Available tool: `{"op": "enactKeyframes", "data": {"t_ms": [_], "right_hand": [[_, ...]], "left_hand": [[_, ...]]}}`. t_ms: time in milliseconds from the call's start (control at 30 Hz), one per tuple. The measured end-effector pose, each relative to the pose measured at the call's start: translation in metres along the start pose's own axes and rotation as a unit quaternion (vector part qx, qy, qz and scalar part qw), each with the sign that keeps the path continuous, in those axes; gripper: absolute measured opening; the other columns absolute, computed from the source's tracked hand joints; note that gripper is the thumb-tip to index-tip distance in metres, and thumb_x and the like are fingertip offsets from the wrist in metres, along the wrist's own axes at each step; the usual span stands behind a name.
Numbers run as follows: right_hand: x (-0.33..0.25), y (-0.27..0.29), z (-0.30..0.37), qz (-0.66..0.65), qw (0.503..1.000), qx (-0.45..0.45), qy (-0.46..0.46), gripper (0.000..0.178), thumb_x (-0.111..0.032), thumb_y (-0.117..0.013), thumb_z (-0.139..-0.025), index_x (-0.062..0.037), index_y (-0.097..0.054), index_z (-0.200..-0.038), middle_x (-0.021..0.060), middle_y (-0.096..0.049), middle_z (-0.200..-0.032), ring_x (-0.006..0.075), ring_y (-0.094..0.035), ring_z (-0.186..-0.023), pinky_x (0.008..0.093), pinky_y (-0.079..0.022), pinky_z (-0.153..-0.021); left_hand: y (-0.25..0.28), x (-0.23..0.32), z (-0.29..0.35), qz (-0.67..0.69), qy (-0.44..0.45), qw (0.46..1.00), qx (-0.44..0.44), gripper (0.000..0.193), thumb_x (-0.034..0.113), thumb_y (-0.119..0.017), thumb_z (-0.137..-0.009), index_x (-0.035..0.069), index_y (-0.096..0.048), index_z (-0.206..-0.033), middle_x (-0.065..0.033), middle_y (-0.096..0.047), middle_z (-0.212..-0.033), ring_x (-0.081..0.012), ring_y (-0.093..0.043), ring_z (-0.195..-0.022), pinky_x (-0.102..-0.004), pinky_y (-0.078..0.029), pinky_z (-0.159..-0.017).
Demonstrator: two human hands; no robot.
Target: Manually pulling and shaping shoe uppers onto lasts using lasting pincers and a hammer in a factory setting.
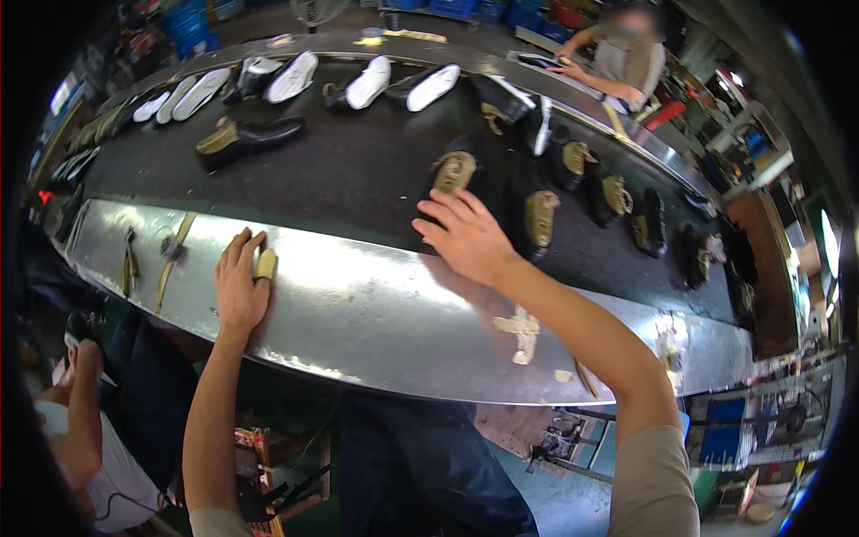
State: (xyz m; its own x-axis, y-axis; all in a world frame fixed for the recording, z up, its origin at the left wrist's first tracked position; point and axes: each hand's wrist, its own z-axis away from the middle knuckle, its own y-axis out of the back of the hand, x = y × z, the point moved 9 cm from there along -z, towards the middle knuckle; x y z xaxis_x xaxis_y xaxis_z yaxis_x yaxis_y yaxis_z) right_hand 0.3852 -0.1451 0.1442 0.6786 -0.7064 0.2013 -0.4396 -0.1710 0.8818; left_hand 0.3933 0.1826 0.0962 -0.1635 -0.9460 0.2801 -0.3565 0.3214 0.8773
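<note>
My left hand [242, 285] rests on the metal ledge [358, 309], its fingers stretched out and holding nothing. A yellow wrap covers its thumb. Over the edge of the dark belt [358, 179] reaches my right hand [470, 234], open with fingers spread. Its fingertips are at the near end of a black and olive shoe [455, 170]; whether they touch it I cannot tell. Right of that hand stands another black and olive shoe [540, 219]. A black shoe with a tan opening [243, 140] lies on the belt at the far left.
Pincers [131, 264] and a brush-like tool [170, 249] lie on the ledge's left end. Beige tape strips [521, 334] stick to it at right. White soles [368, 83] and shoes line the belt's far side. One person [626, 63] works across the belt, another [80, 421] at lower left.
</note>
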Motion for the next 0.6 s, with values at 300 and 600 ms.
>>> {"op": "enactKeyframes", "data": {"t_ms": [300, 600], "right_hand": [[0.099, -0.078, -0.040, 0.207, 0.962, -0.106, -0.146, 0.020, -0.027, -0.063, -0.095, -0.0172, -0.075, -0.107, 0.0058, -0.065, -0.120, 0.0261, -0.054, -0.128, 0.0519, -0.033, -0.117], [0.217, -0.145, -0.103, -0.151, 0.849, -0.066, -0.503, 0.033, -0.041, -0.064, -0.096, -0.0116, -0.069, -0.110, 0.0135, -0.073, -0.115, 0.0328, -0.068, -0.113, 0.0449, -0.053, -0.097]], "left_hand": [[0.005, 0.011, -0.005, 0.035, -0.001, 0.999, 0.000, 0.049, 0.010, -0.063, -0.088, 0.012, -0.061, -0.136, -0.0140, -0.053, -0.148, -0.0337, -0.044, -0.142, -0.0462, -0.031, -0.118], [0.015, 0.004, -0.001, 0.052, 0.020, 0.998, -0.007, 0.047, 0.010, -0.065, -0.087, 0.011, -0.062, -0.135, -0.0132, -0.053, -0.149, -0.0333, -0.045, -0.141, -0.0465, -0.031, -0.116]]}}
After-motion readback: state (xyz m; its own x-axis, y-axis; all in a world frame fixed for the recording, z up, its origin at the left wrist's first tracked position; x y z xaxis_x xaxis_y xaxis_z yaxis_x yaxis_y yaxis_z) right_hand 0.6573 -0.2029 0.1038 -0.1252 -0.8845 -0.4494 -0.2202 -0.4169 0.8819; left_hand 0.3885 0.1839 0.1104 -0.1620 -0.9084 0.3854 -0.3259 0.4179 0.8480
